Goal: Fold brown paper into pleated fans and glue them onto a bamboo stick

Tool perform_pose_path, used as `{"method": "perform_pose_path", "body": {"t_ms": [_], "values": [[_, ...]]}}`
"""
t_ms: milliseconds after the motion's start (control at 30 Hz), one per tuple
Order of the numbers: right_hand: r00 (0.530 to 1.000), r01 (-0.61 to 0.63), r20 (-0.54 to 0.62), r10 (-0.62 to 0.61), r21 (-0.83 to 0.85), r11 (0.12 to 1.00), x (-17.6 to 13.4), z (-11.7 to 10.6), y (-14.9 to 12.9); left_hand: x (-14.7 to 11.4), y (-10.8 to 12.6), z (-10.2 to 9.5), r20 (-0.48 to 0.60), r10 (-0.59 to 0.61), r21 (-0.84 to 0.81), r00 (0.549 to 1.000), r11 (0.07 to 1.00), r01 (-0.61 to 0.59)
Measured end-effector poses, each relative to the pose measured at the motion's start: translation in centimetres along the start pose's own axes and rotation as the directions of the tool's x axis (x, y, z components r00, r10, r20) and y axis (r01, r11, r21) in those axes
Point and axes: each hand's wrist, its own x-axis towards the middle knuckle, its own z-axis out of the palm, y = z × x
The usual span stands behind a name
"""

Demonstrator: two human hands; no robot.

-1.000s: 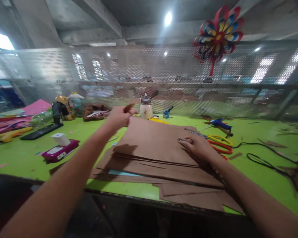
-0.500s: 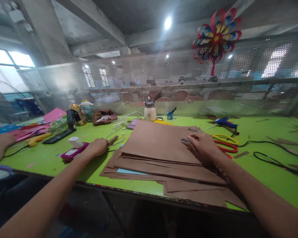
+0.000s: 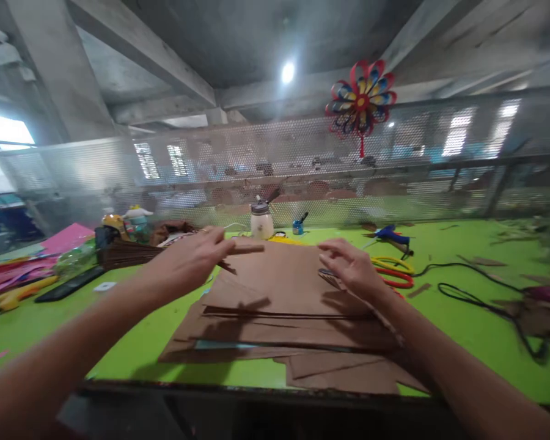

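Note:
My left hand (image 3: 197, 260) is closed around a bundle of brown paper strips (image 3: 131, 253), above the left side of a stack of brown paper sheets (image 3: 279, 275). The strips fan out to the left behind my wrist, and short ends poke out past my fingertips. Over the right part of the stack, my right hand (image 3: 348, 263) has its fingers apart. A dark tip and a few thin brown pieces (image 3: 330, 279) show just below those fingers. Scissors with yellow and red handles (image 3: 396, 272) lie beside that hand, partly hidden by it.
Behind the stack stand a white jar (image 3: 261, 221) and a small blue bottle (image 3: 298, 227). At right are a blue glue gun (image 3: 392, 235) and a looped black cable (image 3: 476, 296). Left are a black remote-like bar (image 3: 68, 284), a yellow glue gun (image 3: 25, 293) and pink sheets (image 3: 68, 238).
My left hand has risen from the table and moved right over the stack, carrying the brown strips. My right hand's fingers have spread. The view has turned right, and another person's hand has left it.

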Motion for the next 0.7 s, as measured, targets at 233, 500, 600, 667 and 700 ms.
{"method": "perform_pose_path", "body": {"t_ms": [233, 500, 600, 667, 700], "values": [[0.919, -0.100, 0.383, -0.095, 0.460, 0.882, -0.4, -0.4, -4.7, 6.6, 8.1, -3.8, 0.050, 0.370, 0.024, 0.928, 0.928, -0.372], [0.899, -0.415, 0.397, 0.187, 0.632, 0.654, -0.7, 1.9, -2.6, 8.0, 6.2, -1.3, -0.353, 0.012, -0.403, 0.936, 0.900, -0.163], [0.884, -0.468, 0.373, 0.282, 0.710, 0.526, -0.6, 2.7, -2.7, 8.0, 5.9, 2.4, -0.298, -0.598, -0.903, 0.744, 0.428, -0.017], [0.866, -0.497, 0.396, 0.304, 0.743, 0.449, -0.7, 3.1, -2.9, 8.4, 6.2, 5.0, 0.057, -0.673, -0.998, 0.737, -0.065, 0.017], [0.860, -0.507, 0.408, 0.307, 0.754, 0.418, -0.8, 3.3, -3.0, 8.7, 6.6, 6.0, 0.197, -0.584, -0.966, 0.787, -0.254, 0.054]]}}
